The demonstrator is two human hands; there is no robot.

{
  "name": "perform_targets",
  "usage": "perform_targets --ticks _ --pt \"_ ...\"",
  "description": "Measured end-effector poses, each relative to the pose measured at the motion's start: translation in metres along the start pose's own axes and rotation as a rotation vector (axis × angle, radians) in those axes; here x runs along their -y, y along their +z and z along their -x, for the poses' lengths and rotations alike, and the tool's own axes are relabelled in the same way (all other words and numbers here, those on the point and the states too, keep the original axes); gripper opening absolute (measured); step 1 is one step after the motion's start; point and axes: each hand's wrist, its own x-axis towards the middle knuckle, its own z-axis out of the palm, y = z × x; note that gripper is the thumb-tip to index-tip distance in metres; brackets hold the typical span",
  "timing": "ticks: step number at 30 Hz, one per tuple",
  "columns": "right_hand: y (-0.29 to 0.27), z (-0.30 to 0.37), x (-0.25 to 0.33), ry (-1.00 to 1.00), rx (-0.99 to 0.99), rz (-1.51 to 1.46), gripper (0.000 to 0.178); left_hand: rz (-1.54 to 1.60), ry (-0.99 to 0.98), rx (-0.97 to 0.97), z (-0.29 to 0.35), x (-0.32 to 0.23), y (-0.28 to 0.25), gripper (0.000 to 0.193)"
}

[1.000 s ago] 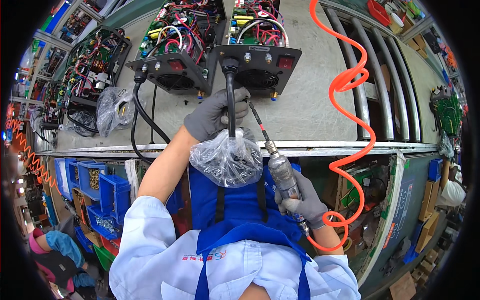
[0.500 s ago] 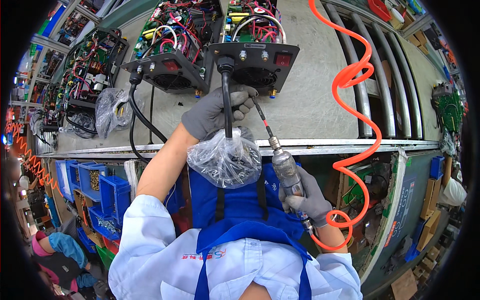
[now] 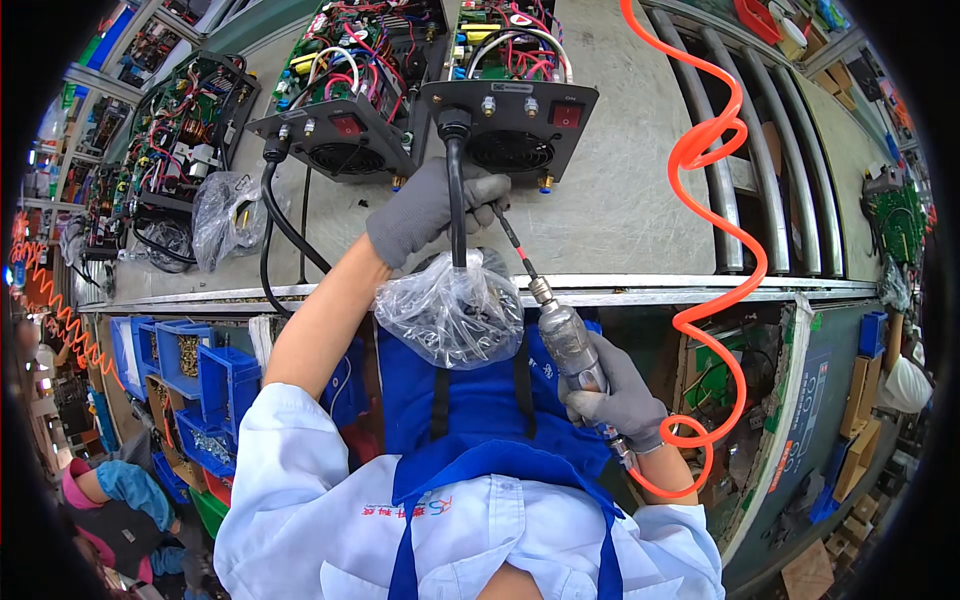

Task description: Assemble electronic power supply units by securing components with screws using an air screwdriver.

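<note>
My right hand [image 3: 622, 398], in a grey glove, is wrapped round a metal pneumatic screwdriver [image 3: 572, 350]. Its long dark bit [image 3: 513, 238], with a red band, points up and left. At the bit's tip, my gloved left hand [image 3: 430, 208] is closed in a pinch; whatever lies between the fingertips is hidden. A thick black power cable [image 3: 455, 190] runs down past this hand from the nearest electronic unit [image 3: 512, 125] into a clear plastic bag [image 3: 450, 312]. That unit's dark panel carries a red switch [image 3: 566, 115] and a fan grille, with open circuitry behind.
A second open unit [image 3: 345, 135] stands just left, with more circuit assemblies [image 3: 180, 140] beyond it. An orange coiled air hose [image 3: 745, 230] hangs at right before metal rollers [image 3: 775, 150]. Blue bins [image 3: 228, 385] of small hardware sit below the bench edge; another person [image 3: 125, 510] is at lower left.
The bit's tip has shifted slightly left and toward me, and my left fingers are now closed at it. The driver has moved a little, and the hose has swayed slightly.
</note>
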Motion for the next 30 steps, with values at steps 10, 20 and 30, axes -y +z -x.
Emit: perform_targets --ticks 10,20,30 --pt "0.01 0.0 -0.006 -0.014 0.042 -0.324 0.053 0.111 -0.119 0.033 -0.006 0.0 0.008 0.041" --pt "0.033 -0.007 -0.004 -0.2 -0.241 -0.133 0.045 0.706 0.02 0.145 -0.005 0.04 -0.017 0.032" --pt "0.038 -0.013 -0.005 -0.244 -0.256 -0.168 0.05 0.703 0.021 0.115 0.014 0.053 -0.039 0.031"
